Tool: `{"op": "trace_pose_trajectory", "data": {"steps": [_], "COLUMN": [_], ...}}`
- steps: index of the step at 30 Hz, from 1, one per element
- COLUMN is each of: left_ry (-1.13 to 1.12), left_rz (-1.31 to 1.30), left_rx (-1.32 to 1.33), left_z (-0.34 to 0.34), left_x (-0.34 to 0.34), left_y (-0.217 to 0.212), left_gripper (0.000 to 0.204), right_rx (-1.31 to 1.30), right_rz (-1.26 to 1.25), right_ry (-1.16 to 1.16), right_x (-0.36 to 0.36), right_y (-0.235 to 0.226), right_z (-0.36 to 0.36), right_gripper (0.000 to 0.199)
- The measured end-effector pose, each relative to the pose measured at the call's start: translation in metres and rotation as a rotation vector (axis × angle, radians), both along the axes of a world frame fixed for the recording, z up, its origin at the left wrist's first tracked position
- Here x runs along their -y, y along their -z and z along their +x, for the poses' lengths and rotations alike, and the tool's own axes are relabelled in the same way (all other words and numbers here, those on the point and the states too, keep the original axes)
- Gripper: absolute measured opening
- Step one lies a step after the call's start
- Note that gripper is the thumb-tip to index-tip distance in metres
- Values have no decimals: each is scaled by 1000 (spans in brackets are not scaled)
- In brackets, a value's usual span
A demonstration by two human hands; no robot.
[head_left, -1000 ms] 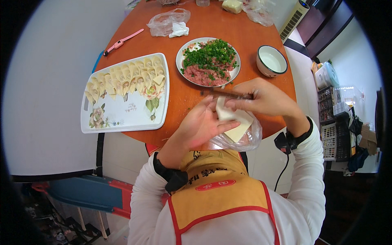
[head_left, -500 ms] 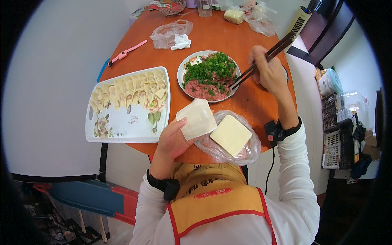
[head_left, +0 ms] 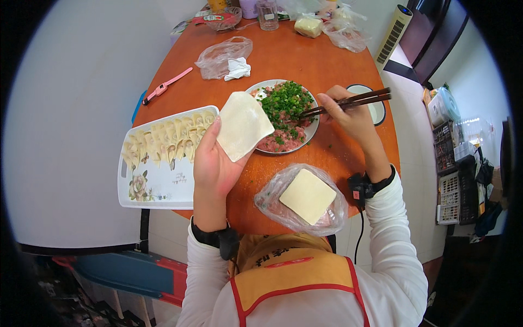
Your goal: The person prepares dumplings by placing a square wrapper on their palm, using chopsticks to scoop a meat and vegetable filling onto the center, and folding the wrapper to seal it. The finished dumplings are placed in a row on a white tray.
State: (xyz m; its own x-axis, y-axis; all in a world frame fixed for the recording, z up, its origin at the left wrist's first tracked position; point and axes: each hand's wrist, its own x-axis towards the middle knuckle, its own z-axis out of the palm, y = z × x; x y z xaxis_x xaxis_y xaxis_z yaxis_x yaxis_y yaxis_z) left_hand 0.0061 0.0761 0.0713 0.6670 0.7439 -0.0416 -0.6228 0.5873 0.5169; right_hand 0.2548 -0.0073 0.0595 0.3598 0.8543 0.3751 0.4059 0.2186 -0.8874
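My left hand (head_left: 217, 169) holds up a square dough wrapper (head_left: 243, 126), thumb on its left edge, over the near left rim of a white plate (head_left: 311, 129). Raw minced meat (head_left: 279, 143) lies on that plate under chopped green onion (head_left: 289, 101). In my right hand (head_left: 351, 115) is a pair of dark chopsticks (head_left: 366, 98), their tips in the filling at the plate's right side. Closer to me, a stack of wrappers (head_left: 308, 196) rests on a clear plastic bag (head_left: 267, 199). To the left, a flowered white tray (head_left: 158, 199) carries several folded wontons (head_left: 163, 136), partly hidden by my left hand.
Behind my right hand sits a white bowl with a dark rim (head_left: 377, 112). A pink watch (head_left: 166, 87), a crumpled bag (head_left: 223, 54) and white tissue (head_left: 237, 68) lie farther back. A glass mug (head_left: 267, 15) and more bags (head_left: 346, 32) stand at the far end.
My left hand has raised the wrapper up and away from the stack, to the plate's edge. The chopsticks have tilted flatter, their tips moving inward into the filling.
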Motion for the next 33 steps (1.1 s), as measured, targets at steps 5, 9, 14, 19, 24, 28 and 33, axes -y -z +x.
{"op": "trace_pose_trajectory", "data": {"steps": [5, 9, 14, 19, 24, 28, 33], "left_ry": [17, 12, -26, -27, -36, -36, -35], "left_rz": [-13, -14, -32, -17, -10, 0, -14], "left_rx": [60, 71, 49, 56, 53, 65, 72], "left_z": [7, 9, 8, 7, 7, 7, 8], "left_x": [-7, -8, -10, -11, -10, -10, -11], "left_y": [11, 22, 26, 28, 29, 29, 31], "left_gripper": [46, 47, 47, 47, 47, 46, 46], "right_rx": [-289, -451, -345, -207, -351, -496, -565], "right_rz": [-38, 96, 105, 15, 80, 145, 266], "right_ry": [-34, -56, 9, -1, -32, -67, -116], "right_x": [-5, -4, -4, -14, -14, -13, -11], "right_y": [0, 1, 3, 18, 16, 17, 12], "right_z": [14, 28, 33, 15, 22, 29, 34], "right_gripper": [28, 29, 29, 27, 28, 29, 29]}}
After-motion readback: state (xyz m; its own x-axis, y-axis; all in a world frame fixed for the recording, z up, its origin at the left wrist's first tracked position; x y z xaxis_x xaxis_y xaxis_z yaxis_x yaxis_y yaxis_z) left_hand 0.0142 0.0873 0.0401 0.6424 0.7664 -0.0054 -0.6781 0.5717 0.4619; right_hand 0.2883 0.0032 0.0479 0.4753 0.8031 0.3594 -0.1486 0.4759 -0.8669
